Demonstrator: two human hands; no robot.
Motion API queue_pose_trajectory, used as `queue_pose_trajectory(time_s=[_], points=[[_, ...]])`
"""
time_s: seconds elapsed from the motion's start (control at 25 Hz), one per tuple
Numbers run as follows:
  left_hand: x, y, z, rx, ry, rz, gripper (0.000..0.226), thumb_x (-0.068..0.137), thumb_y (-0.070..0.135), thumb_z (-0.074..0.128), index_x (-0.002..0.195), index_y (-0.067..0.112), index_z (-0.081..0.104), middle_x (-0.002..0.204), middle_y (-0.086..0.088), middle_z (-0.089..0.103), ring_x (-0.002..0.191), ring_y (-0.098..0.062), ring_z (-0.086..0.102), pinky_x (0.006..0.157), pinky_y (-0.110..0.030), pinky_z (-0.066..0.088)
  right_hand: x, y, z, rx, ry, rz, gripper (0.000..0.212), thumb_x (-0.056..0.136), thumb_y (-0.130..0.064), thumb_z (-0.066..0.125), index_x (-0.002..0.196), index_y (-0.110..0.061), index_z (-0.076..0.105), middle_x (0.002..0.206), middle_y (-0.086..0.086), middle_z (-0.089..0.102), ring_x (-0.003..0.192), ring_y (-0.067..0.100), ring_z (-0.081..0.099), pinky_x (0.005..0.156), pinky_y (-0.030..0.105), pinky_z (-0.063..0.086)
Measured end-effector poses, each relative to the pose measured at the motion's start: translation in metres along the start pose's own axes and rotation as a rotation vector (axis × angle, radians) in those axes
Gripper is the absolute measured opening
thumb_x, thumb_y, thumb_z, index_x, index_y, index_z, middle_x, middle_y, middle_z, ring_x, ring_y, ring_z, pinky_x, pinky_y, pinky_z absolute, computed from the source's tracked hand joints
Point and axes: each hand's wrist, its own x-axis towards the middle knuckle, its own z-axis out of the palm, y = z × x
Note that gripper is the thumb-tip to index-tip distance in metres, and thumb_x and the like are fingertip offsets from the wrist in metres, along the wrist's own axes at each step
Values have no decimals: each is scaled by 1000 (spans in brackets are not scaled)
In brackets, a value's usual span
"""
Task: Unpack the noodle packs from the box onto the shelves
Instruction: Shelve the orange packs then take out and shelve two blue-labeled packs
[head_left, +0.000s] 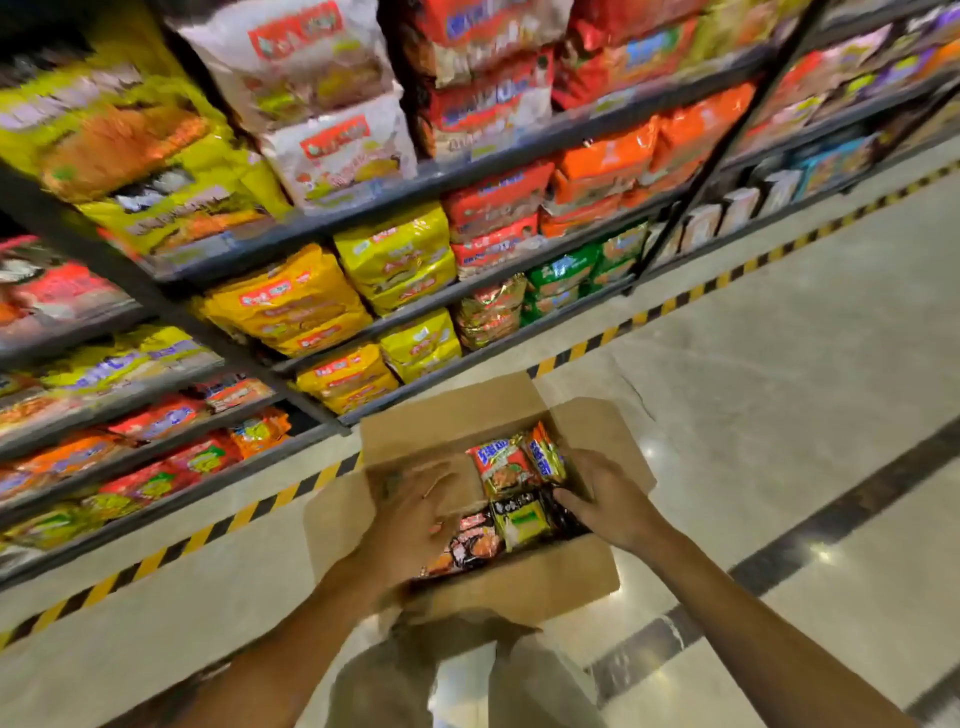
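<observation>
Several packs: four or so show in the open box (519, 587), others probably hidden beneath; none is out yet.
Box: brown cardboard, flaps folded out, on the pale floor (779, 364) near the person, just in front of the bottom shelf.
Red pack (498, 467): far side of the box, tilted, with an orange pack (545, 452) touching its right edge.
Green pack (519, 519): middle of the box, nearer than the red one.
Dark pack (467, 545): near left, partly under the left hand.
Left hand (415, 519): down inside the box on the left, fingers (436, 486) spread and reaching forward; blurred, so I cannot tell whether they grip anything.
Right hand (602, 499): at the right inner wall, fingers curled down toward the dark wrapper at the green pack's right; a pinch looks likely, but the fingertips are hidden.
Shelves (467, 176): dark metal racks, far and left, crowded with yellow, red, orange and green packs.
Handling, my read: these look light, crinkly film bags with brittle noodle blocks inside. Glossy wrap, so slippery.
Where to hold: across the flat faces, thumb one side and fingers the other, or by a sealed end seam; squeezing hard would probably crack the block.
Risk: grabbing two at once, one could slide free.
</observation>
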Motion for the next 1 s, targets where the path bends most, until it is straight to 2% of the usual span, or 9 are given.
queue_pose_trajectory(time_s=[0.24,0.32,0.36,0.48,0.56,0.68,0.8,0.92,1.0], points=[[111,-85,163,-31,-24,43,65,96,52,39,152,19,34,163,4,19,151,-20,16,121,-36,17,94,112,96,-2,50,78,63,96,-39,60,152,-22,35,152,1,43,141,20,36,108,14,24],[138,-108,205,-37,-22,30,64,96,48,42,153,20,32,163,4,19,151,-20,14,122,-31,9,113,149,133,-6,22,116,65,96,-39,60,153,-24,32,154,-1,40,141,17,34,107,8,26],[151,-118,229,-55,-17,19,64,95,45,43,152,19,34,162,3,21,150,-20,16,122,-27,5,123,170,153,-6,15,134,66,95,-40,59,153,-24,31,154,-1,39,141,16,34,109,11,31],[184,-150,291,-91,-28,48,63,93,40,45,151,16,36,158,0,30,146,-23,25,121,-25,7,162,228,209,19,25,179,71,92,-48,55,155,-28,28,156,-1,38,143,19,34,113,40,38],[205,-173,332,-111,-64,-13,65,95,38,49,154,21,28,162,5,22,149,-17,18,121,-31,11,189,258,239,24,34,219,72,93,-51,54,155,-35,21,159,-5,31,145,16,28,115,40,34],[231,-204,390,-225,-89,-164,64,97,31,57,154,24,27,161,5,23,149,-14,18,119,-31,16,225,297,278,64,57,234,70,96,-45,56,155,-36,20,160,-8,30,148,14,25,111,28,29],[255,-229,443,-280,-180,-277,67,98,28,58,155,25,23,163,4,19,150,-16,14,119,-29,14,257,333,313,144,53,207,71,95,-36,61,155,-35,23,158,-9,33,148,12,24,114,31,32],[286,-245,476,-259,-231,-313,69,98,24,58,156,18,21,163,-2,20,149,-19,14,118,-30,15,279,359,341,165,32,177,72,95,-31,63,154,-37,24,155,-14,33,136,-14,22,106,11,24],[311,-242,480,-290,-210,-349,68,97,22,58,154,15,23,157,-1,27,143,-20,24,113,-30,22,287,369,351,205,24,187,72,95,-31,63,153,-44,21,152,-20,29,121,-34,11,102,9,21]])
